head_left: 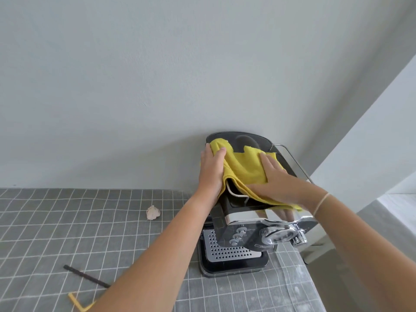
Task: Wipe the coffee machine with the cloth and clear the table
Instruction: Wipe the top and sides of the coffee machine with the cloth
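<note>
A black and chrome coffee machine stands at the right end of the table against the wall. A yellow cloth is spread over its top. My left hand grips the cloth's left edge at the machine's left side, thumb on top. My right hand lies flat on the cloth, fingers spread and pressing it down onto the top. The machine's perforated drip tray and chrome dials show below my arms.
The table has a grey cloth with a white grid. A crumpled paper ball lies left of the machine. Near the front edge lie a dark stick and a yellow strip. The table's right edge drops off beside the machine.
</note>
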`<move>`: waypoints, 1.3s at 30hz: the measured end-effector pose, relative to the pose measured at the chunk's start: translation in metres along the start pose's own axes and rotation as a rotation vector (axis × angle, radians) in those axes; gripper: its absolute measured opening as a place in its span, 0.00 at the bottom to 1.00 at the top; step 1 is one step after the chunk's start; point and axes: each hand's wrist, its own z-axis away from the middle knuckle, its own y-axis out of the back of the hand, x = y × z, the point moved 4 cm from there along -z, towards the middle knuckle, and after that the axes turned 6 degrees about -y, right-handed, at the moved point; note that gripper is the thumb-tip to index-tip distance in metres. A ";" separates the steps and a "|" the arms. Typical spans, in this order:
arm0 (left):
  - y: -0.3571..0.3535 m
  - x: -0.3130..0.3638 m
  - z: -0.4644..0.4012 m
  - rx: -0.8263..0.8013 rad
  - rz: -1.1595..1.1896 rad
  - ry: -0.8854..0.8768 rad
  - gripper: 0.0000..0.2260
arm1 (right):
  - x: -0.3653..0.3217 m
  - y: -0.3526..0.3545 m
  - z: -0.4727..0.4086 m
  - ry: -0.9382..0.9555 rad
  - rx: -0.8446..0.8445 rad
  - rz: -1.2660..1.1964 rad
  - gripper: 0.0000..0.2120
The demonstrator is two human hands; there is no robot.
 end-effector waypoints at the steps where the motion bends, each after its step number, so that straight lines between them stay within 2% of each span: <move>1: 0.000 -0.001 -0.001 -0.001 -0.001 0.010 0.38 | -0.004 0.002 -0.005 -0.003 0.016 -0.012 0.49; 4: 0.001 -0.005 0.000 0.004 0.004 0.025 0.39 | -0.010 0.003 -0.012 0.004 0.054 -0.003 0.51; 9: 0.000 -0.003 0.012 -0.034 -0.026 -0.032 0.39 | -0.002 0.001 0.000 0.070 -0.027 0.094 0.51; 14: 0.001 -0.005 0.011 -0.015 -0.013 -0.016 0.37 | -0.016 -0.003 -0.012 0.026 0.114 0.061 0.51; 16: 0.002 -0.009 0.011 -0.018 -0.012 0.010 0.36 | -0.015 -0.004 -0.011 0.066 0.138 0.060 0.47; 18: 0.003 -0.011 0.013 -0.015 -0.003 0.027 0.37 | -0.011 -0.003 -0.004 0.133 0.084 0.070 0.43; 21: 0.002 -0.009 0.015 -0.021 0.024 0.017 0.38 | -0.002 -0.003 0.011 0.201 -0.038 0.129 0.41; 25: 0.002 -0.010 0.016 -0.019 0.029 -0.011 0.35 | -0.008 0.002 0.008 0.191 -0.044 0.122 0.38; 28: 0.004 -0.017 0.013 -0.023 0.020 -0.001 0.33 | -0.019 0.005 0.001 0.215 0.071 0.000 0.23; 30: 0.003 -0.018 0.014 -0.025 0.015 0.005 0.33 | -0.016 0.005 0.000 0.212 0.031 -0.033 0.17; 34: 0.001 -0.013 0.019 -0.048 0.046 0.026 0.31 | -0.008 0.006 0.016 0.328 -0.112 0.103 0.23; 36: 0.000 -0.013 0.020 -0.042 0.061 0.020 0.31 | -0.007 0.002 0.019 0.323 -0.149 0.189 0.28; 39: 0.001 -0.011 0.022 -0.018 0.050 0.005 0.32 | -0.010 0.000 0.017 0.282 -0.131 0.238 0.32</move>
